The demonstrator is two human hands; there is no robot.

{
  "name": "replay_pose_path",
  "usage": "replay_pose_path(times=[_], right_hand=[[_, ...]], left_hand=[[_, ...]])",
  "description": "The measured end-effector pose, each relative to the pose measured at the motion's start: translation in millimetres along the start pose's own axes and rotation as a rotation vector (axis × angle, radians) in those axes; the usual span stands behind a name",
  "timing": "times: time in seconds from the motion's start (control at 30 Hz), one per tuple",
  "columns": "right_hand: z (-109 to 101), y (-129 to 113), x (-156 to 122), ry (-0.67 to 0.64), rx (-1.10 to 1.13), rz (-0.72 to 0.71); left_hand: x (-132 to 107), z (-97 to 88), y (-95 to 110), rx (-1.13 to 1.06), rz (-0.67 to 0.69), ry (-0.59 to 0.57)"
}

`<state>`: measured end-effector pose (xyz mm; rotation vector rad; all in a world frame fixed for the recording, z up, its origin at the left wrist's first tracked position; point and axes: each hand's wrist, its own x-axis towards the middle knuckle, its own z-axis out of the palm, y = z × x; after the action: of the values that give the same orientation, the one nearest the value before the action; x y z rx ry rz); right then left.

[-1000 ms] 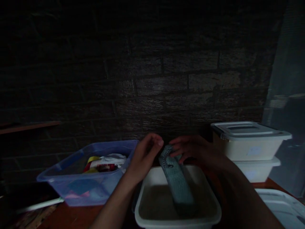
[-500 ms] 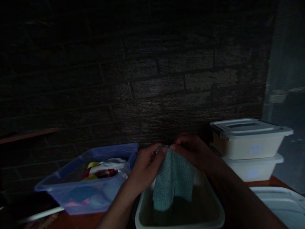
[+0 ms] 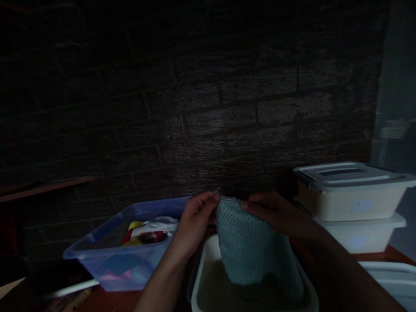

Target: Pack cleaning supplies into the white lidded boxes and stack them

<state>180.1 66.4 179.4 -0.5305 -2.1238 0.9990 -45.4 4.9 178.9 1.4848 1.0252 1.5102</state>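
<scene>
A grey-green textured cloth (image 3: 250,242) with a dark-and-white patterned edge hangs between my two hands. My left hand (image 3: 198,219) pinches its upper left corner between thumb and fingers. Farther along the same top edge, my right hand (image 3: 271,211) grips the cloth, with some fingers hidden behind it. The lower part of the cloth hangs down into a pale plastic bin (image 3: 200,277), whose inside is dark.
A translucent blue tub (image 3: 126,271) holding a red-and-yellow item and white material stands on the left. Two lidded pale boxes (image 3: 357,203) are stacked at right, above a loose light lid (image 3: 390,277). A dark brick wall (image 3: 195,117) rises behind.
The cloth was gathered with my hands close together; now its top edge is spread out, my right hand has slid away from the left, and the cloth hangs wider. The view has shifted slightly.
</scene>
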Motion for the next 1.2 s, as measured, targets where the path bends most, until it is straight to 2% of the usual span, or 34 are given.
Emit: replay_pose_path(times=[0.17, 0.33, 0.47, 0.57, 0.67, 0.83, 0.93, 1.0, 1.2], right_hand=[[-5, -2, -2, -0.040, 0.011, 0.047], [-20, -1, -8, -0.124, 0.021, 0.069], [-33, -1, -15, -0.103, -0.064, 0.109], [-42, -2, -20, -0.083, -0.056, 0.128], [-48, 0, -20, 0.033, 0.062, 0.102], [-52, 8, -12, 0.366, 0.235, 0.017], [-52, 11, -8, 0.529, 0.276, 0.027], [-53, 11, -8, 0.596, 0.282, 0.046], [-57, 9, -7, 0.674, 0.294, 0.041]], left_hand=[[1, -0.9, 1, -0.009, 0.047, 0.067], [4, -6.9, 2, -0.069, 0.165, 0.210], [8, -17.6, 3, -0.098, 0.231, 0.360], [11, -26.9, 2, -0.054, 0.255, 0.395], [15, -34.0, 1, -0.019, 0.273, 0.408], [21, -38.5, -1, -0.089, 0.310, 0.422], [22, -37.9, 0, -0.119, 0.297, 0.416], [22, -36.6, 2, -0.136, 0.283, 0.389], [19, -33.0, 5, -0.157, 0.232, 0.340]])
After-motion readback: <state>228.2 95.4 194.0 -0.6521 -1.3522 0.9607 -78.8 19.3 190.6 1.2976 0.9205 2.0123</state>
